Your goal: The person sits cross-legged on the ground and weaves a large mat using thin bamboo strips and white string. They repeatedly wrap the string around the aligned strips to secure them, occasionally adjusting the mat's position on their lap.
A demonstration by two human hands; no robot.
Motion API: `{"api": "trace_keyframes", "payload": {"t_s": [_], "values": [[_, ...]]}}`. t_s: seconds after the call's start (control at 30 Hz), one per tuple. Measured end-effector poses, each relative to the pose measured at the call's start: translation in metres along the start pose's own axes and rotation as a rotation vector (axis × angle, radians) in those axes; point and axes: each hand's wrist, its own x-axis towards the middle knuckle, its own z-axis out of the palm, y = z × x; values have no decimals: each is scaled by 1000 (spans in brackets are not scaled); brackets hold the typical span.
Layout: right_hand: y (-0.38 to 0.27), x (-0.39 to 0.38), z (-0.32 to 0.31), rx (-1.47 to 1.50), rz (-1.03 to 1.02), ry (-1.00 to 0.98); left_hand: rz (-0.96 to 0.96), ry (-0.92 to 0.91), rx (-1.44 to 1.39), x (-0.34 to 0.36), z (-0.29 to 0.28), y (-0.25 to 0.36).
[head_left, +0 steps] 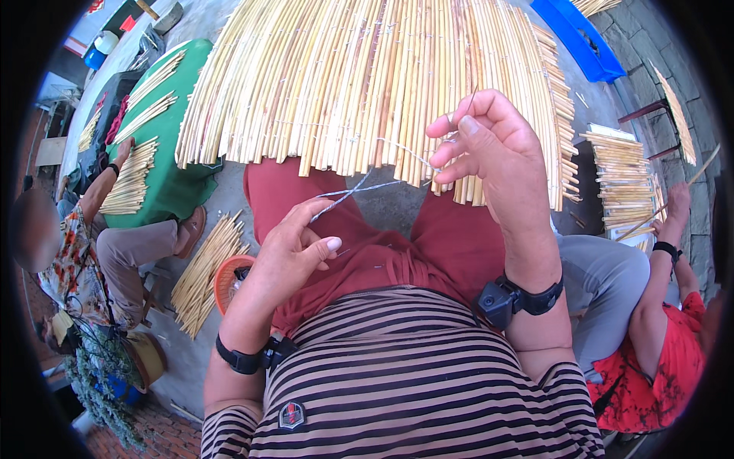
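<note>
A mat of straw-coloured reed stalks [336, 76] spreads out in front of me, its stalks bound by rows of light string stitches. My left hand [294, 249] is below the mat's near edge with fingers curled, holding a pale blue-white string [355, 189] that forms a loop up to the edge. Over the mat's near right part, my right hand [489, 149] pinches a thin needle-like piece [472, 98] between thumb and fingers. Another stretch of string [405, 147] runs from the stalks to the right fingers. The mat's near edge overhangs my knees.
At left, a person's hand [125, 149] touches stalks on a green cloth-covered table [191, 84]. Loose stalks [206, 275] lie on the floor beside an orange basket [228, 281]. At right, another person's hand [677, 200] is by a stalk and a smaller mat [621, 180]. A blue tray [585, 42] stands beyond.
</note>
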Motion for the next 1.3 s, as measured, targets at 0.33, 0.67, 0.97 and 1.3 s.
{"api": "trace_keyframes", "payload": {"t_s": [0.33, 0.67, 0.97, 1.3], "values": [[65, -65, -24, 526, -202, 61, -86, -459, 170, 22, 30, -13], [-36, -51, -19, 597, -335, 74, 35, 130, 140, -1, 2, -15], [-98, -44, 54, 297, -458, 277, 535, 402, -305, 39, -14, 16], [-95, -46, 55, 371, -449, 247, 592, -827, -1088, 63, 63, 64]]}}
